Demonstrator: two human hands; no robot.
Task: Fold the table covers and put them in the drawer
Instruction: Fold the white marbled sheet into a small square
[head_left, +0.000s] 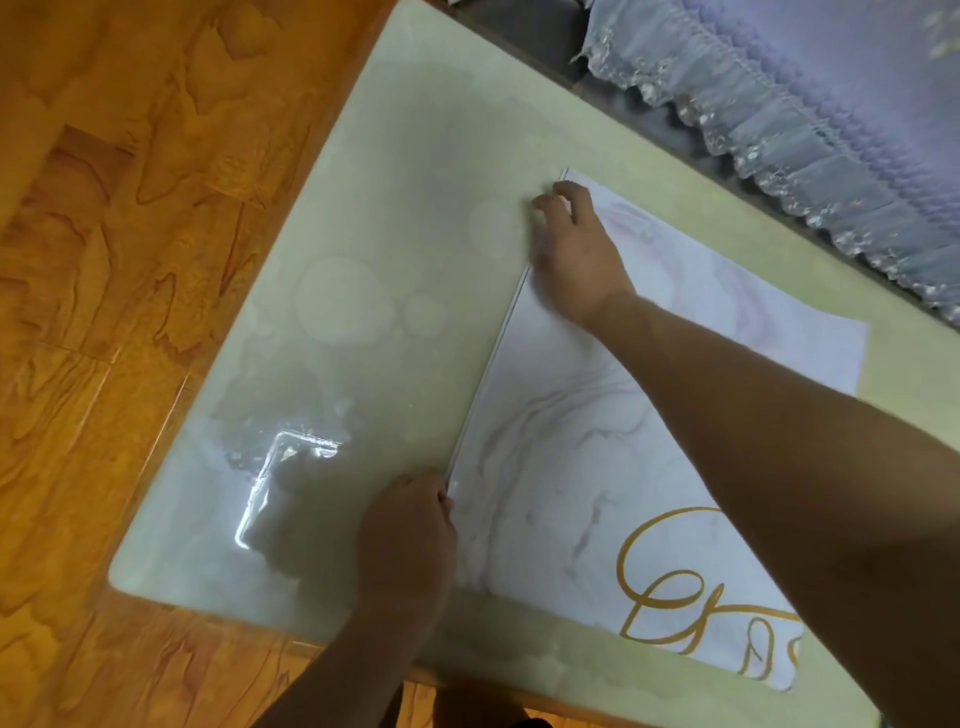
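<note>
So, orange wooden floor (104, 260) on the left, then the glossy cream table (363, 208). Left hand (410, 530) curls onto the near edge of the white marble-print table cover with gold lettering (561, 467) lying flat there; right hand (576, 249) pinches its far corner.

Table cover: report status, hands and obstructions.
Left hand and right hand grip the folded edge. Table cover flat on table. No obstruction visible.

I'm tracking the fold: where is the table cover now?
In the head view the table cover lies flat on the right part of the table, with the left hand and right hand on its left edge.
</note>
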